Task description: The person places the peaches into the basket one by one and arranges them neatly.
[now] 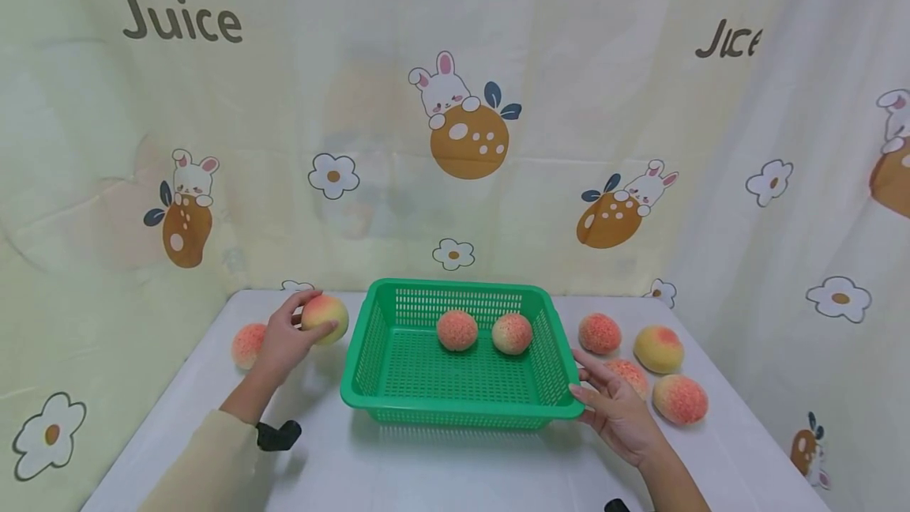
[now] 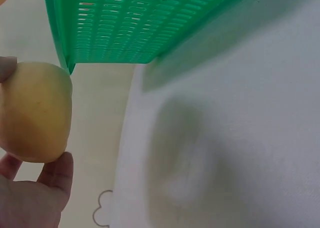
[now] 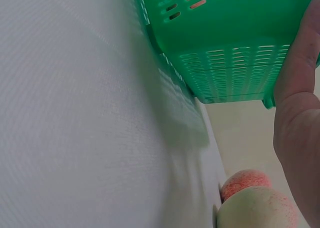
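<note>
My left hand grips a yellow peach with a reddish top, thumb on one side and fingers on the other. In the left wrist view the peach is held up above the table, level with the basket's rim. A green plastic basket with slotted walls stands in the middle. Inside it, toward the back, lie two pinkish peaches, one on the left and one on the right. My right hand holds the basket's right rim near the front corner; its fingers are partly hidden there.
Several peaches lie right of the basket, among them a yellow one and a pink one. Another pink peach sits behind my left wrist. A printed curtain hangs behind the white table.
</note>
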`<state>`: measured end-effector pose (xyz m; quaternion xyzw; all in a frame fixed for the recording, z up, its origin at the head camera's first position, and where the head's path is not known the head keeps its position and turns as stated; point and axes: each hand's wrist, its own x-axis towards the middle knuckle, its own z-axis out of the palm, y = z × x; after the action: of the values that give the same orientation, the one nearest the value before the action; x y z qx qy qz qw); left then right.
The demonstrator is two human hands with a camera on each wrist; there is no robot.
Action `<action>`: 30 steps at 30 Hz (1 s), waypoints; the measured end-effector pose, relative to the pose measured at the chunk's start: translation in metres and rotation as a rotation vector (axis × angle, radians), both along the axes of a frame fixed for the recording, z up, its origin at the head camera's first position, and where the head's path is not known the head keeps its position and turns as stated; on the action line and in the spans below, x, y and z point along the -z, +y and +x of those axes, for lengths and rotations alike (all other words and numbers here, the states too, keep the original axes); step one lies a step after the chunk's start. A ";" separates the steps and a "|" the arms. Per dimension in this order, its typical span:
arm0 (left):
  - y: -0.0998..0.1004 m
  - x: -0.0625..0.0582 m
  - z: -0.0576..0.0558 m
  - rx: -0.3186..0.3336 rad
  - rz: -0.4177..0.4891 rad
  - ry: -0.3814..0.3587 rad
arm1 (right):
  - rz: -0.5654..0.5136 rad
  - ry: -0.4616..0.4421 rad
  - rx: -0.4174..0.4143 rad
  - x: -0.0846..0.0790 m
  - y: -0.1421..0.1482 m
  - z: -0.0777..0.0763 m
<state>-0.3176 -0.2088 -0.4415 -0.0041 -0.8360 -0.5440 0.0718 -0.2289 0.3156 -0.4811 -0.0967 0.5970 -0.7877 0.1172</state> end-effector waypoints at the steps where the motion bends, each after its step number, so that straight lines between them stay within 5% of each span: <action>1: 0.000 -0.001 0.000 0.005 0.001 0.008 | 0.003 0.000 0.001 0.001 0.000 0.000; 30: 0.016 -0.027 -0.025 0.184 -0.098 0.034 | -0.007 0.005 -0.011 -0.003 0.000 0.001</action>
<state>-0.3428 -0.1927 -0.4144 -0.0937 -0.8562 -0.5068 0.0355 -0.2276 0.3151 -0.4779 -0.1022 0.5941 -0.7889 0.1195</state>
